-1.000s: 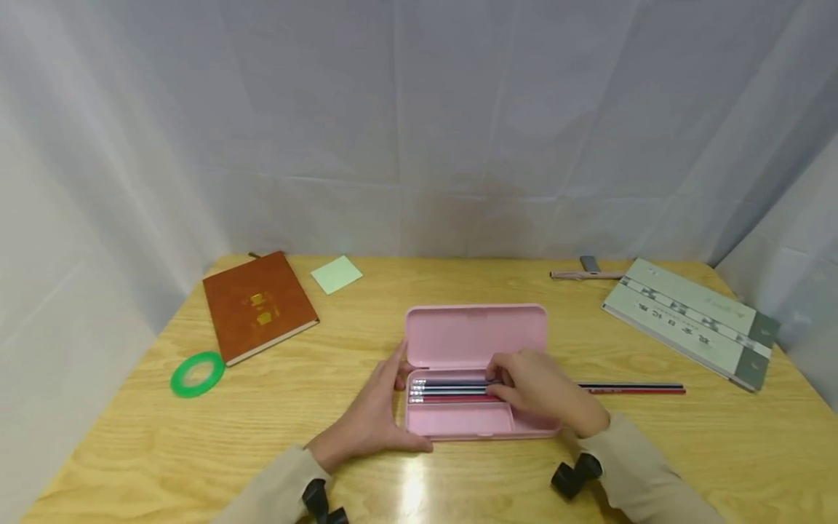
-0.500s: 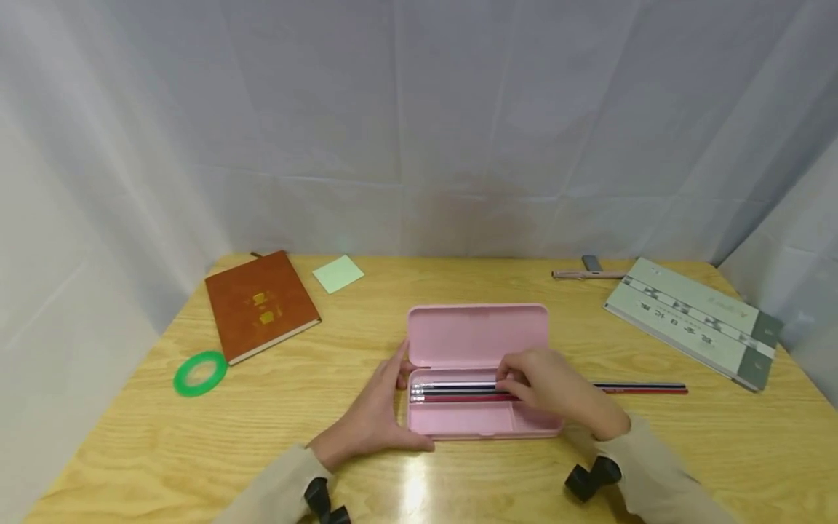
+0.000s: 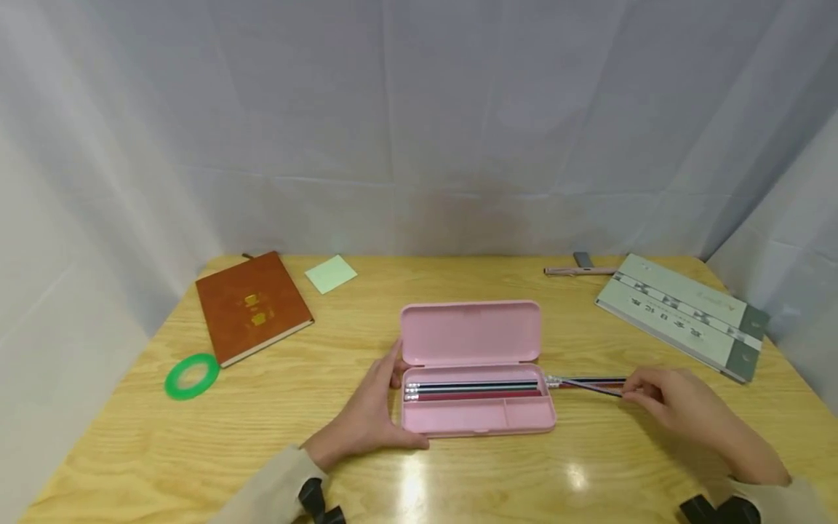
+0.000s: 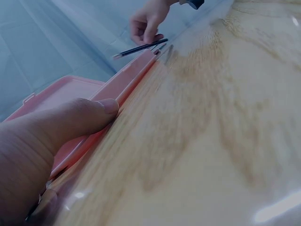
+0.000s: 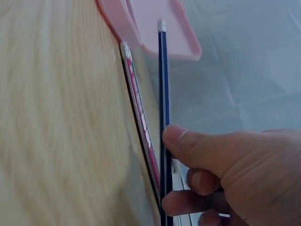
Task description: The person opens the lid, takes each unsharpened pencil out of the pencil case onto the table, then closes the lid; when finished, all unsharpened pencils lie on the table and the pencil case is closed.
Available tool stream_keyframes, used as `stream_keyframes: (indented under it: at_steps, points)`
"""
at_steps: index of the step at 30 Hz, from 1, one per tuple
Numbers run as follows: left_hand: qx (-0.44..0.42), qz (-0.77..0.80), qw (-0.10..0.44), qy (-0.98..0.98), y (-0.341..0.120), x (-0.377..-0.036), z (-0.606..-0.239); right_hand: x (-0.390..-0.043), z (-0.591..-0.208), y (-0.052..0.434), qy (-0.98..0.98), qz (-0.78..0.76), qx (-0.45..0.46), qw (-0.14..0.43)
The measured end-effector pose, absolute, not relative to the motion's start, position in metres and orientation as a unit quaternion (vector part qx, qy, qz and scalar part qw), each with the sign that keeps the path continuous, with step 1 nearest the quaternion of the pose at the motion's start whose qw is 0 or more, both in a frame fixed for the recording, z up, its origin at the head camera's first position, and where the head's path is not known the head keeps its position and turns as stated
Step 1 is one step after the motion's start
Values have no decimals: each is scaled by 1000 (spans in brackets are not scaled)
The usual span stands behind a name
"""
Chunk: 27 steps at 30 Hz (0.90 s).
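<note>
An open pink pencil case (image 3: 452,418) lies on the table with several dark and red pencils (image 3: 471,390) side by side in its long back compartment. My left hand (image 3: 366,415) holds the case's left end, its thumb (image 4: 89,115) on the front wall and fingertips partly hidden behind. Right of the case, my right hand (image 3: 681,404) pinches a dark blue pencil (image 5: 163,84) between thumb and fingers. Its metal eraser end points toward the case, and it is raised slightly over a red pencil (image 5: 136,94) on the table.
A brown notebook (image 3: 255,306), green tape roll (image 3: 192,376) and pale green sticky notes (image 3: 331,274) lie on the left. Back right are a grey-green notebook (image 3: 674,313), a pinkish pen (image 3: 576,271) and a small grey object (image 3: 583,259). A pale curtain (image 3: 419,145) hangs behind.
My right hand has left the pencils inside the case and moved right, where it now pinches the blue pencil above the table. The left hand keeps its hold on the case.
</note>
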<state>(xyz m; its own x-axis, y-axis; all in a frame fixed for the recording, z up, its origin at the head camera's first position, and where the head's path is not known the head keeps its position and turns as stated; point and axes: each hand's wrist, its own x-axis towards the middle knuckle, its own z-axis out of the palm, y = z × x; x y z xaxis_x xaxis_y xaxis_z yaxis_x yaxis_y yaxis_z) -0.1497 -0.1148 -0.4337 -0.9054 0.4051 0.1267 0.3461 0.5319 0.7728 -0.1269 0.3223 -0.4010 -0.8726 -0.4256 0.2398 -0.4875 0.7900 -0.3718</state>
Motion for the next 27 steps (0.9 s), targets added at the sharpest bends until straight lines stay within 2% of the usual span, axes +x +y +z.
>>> stream_keyframes:
  at_steps: [4,6,15,27]
  points:
    - [212,432,36,876,-115,-150,-432,-123,-408,341,-941,237,240,20]
    - [211,431,38,876,-116,-150,-432,-124,-410,343,-943,233,238,14]
    - [215,437,37,873,-116,-150,-433,-139,-416,318,-946,204,226,113]
    - [222,433,29,873,-116,-151,-436,-166,-402,247,-927,252,277,36]
